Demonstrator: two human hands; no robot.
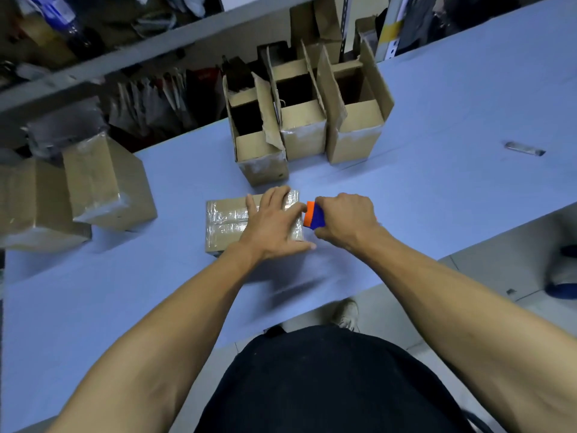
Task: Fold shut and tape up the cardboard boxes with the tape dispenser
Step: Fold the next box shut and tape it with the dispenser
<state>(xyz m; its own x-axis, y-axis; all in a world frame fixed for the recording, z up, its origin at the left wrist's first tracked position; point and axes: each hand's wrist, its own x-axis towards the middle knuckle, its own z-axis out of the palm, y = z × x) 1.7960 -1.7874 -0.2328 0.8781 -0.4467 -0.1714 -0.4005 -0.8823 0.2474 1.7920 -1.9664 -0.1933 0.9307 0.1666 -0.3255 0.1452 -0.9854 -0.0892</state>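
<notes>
Left hand [274, 223] pressed flat, fingers spread, on closed cardboard box [228, 223]. Right hand [345, 220] clamped on tape dispenser [313, 215], touching box's right end; tape seam runs left-right.

Head cam, looks fwd/down, close over table [437, 189].
</notes>
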